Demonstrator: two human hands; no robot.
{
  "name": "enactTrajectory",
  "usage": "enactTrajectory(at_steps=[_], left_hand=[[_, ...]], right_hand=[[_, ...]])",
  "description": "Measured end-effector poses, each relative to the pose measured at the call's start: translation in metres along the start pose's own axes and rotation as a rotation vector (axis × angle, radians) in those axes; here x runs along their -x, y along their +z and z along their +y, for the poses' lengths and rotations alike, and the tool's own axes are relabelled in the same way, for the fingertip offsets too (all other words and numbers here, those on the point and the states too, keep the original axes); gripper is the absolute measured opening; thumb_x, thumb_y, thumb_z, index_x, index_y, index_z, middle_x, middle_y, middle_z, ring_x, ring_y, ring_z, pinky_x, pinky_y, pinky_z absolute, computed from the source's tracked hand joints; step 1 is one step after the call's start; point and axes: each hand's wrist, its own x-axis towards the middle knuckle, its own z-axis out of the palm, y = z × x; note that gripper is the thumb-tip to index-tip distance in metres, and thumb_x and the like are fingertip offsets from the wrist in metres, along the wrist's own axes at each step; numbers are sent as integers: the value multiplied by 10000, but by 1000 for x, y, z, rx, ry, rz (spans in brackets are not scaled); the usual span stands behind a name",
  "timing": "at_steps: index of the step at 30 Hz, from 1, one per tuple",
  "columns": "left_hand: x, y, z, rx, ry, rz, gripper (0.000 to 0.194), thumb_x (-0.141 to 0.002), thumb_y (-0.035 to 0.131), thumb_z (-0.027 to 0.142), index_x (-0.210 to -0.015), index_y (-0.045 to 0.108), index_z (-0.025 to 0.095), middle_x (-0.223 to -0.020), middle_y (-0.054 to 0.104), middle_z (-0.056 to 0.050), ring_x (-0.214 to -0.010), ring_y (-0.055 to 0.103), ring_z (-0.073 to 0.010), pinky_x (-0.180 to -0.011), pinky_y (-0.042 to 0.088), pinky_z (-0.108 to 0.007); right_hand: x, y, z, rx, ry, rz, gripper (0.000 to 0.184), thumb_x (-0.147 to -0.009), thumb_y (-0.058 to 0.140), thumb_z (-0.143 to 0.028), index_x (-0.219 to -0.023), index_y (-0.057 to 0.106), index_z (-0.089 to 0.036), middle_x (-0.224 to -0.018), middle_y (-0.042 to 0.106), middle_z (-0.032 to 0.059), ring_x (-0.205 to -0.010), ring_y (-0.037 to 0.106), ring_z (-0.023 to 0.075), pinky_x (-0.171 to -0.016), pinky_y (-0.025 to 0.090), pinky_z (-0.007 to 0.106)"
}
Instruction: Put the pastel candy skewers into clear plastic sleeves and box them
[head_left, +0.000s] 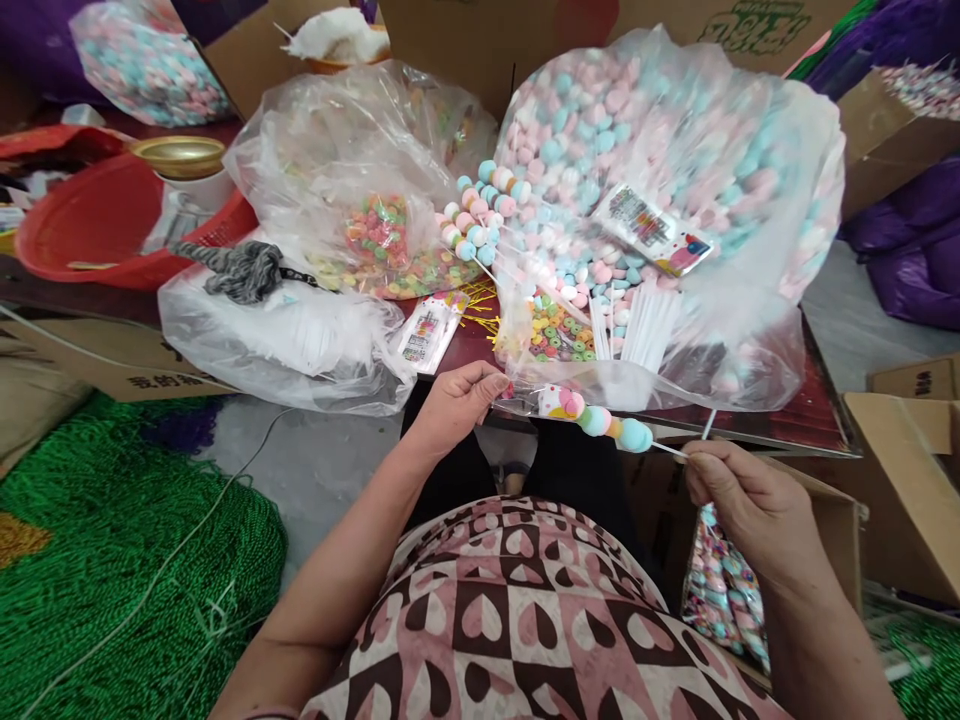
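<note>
**Lengthwise Alignment**

The skewer [596, 420] lies between the right hand [739, 490], which pinches its bare stick [667, 449], and the left hand [461, 405], which pinches the sleeve [553, 401]. Long axis: left to right, right end lower and nearer the body. Sleeve overlap: cannot be told. Beyond: the candy bag [570, 130], on the table [819, 400].

Table: here's a dark red tabletop [821, 402], glossy at its right corner.
Floor: smooth grey floor [322, 460], peeking out on both sides.
Back: brown cardboard [465, 50] rises just behind the table.
Left: green twisted cord [150, 590], heaped high!
Right: purple sacks [907, 250] near an open carton [900, 490].
Light: soft, fairly even.
</note>
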Motion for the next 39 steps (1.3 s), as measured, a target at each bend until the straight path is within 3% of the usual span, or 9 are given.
enactTrajectory(at_steps=[6,11,18,23,26,34,39], left_hand=[[1,2,8,-49,26,12,349,-868,586,501,-748,614,175,-516,459,59,-483,383,-76,-501,291,-219],[-2,-2,11,-109,53,12,376,-864,584,518,-711,599,175,-534,460,53,-499,389,-79,-515,299,-223],[-6,-4,11,-111,53,80,359,-864,586,503,-701,586,183,-519,453,57,-485,383,-82,-502,290,-227],[-8,-5,15,-122,44,139,347,-836,621,503,-707,612,181,-524,479,51,-490,394,-84,-501,294,-227],[-8,-4,13,-117,42,102,333,-831,630,495,-738,646,176,-554,507,46,-501,401,-82,-506,304,-225],[-6,0,13,-115,49,59,270,-833,649,425,-744,659,170,-547,506,52,-498,408,-72,-507,314,-215],[-9,2,14,125,-33,68,280,-804,698,449,-761,637,178,-574,531,48,-517,469,-75,-532,384,-207]], right_hand=[[2,5,-3,-142,80,-44,273,-903,594,-486,-830,649,-229,-493,475,-48,-455,443,129,-476,356,272],[-3,9,-2,-76,5,-113,265,-891,618,-459,-789,658,-217,-623,604,0,-604,563,155,-604,458,276],[-6,18,-4,-115,40,-123,261,-841,668,-476,-849,677,-215,-708,683,14,-631,625,148,-602,528,257],[-8,15,-6,-36,15,-79,238,-839,655,-467,-822,692,-233,-623,638,-8,-579,595,151,-560,504,272],[-11,14,-9,2,8,-26,230,-832,649,-471,-814,695,-246,-568,598,-21,-547,568,156,-552,484,293],[-13,22,-8,-2,-26,-43,224,-860,615,-455,-827,697,-250,-517,538,-37,-450,496,136,-456,409,280],[-13,27,-7,-79,-2,-95,241,-879,602,-461,-830,692,-243,-523,516,-40,-461,490,134,-453,406,271]])
